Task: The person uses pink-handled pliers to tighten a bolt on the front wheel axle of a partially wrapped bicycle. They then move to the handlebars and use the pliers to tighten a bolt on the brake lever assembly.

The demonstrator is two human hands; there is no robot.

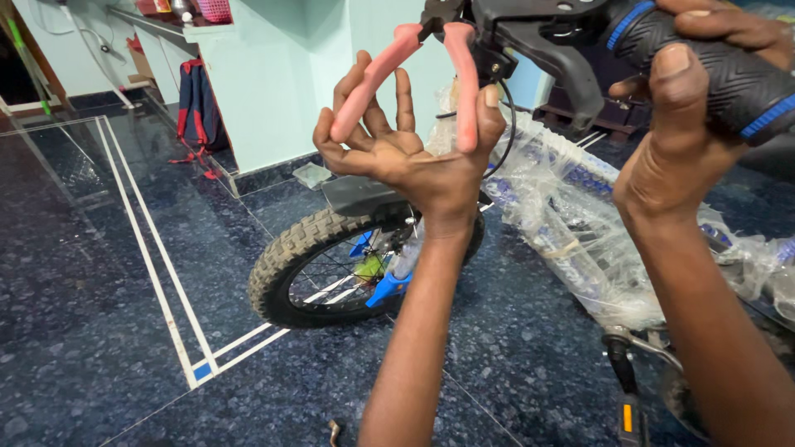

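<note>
a small bike lies on a dark polished floor [99, 331], its frame [571, 223] wrapped in clear plastic, one knobby front wheel [331, 265] with blue fork parts behind the raised forearm. a backpack [197, 108] leans at the pale green wall [281, 74], well apart. one pedal [629, 414] shows at the lower right. one pair of pliers [431, 58] with two pink handles points up at the brake lever [555, 50]. the left hand [406, 149] is lifted palm up, fingers spread wide around the handles, one handle against the fingertips, the other along the thumb. the right hand [687, 124] is closed round the black handlebar grip [712, 66], thumb upright.
</note>
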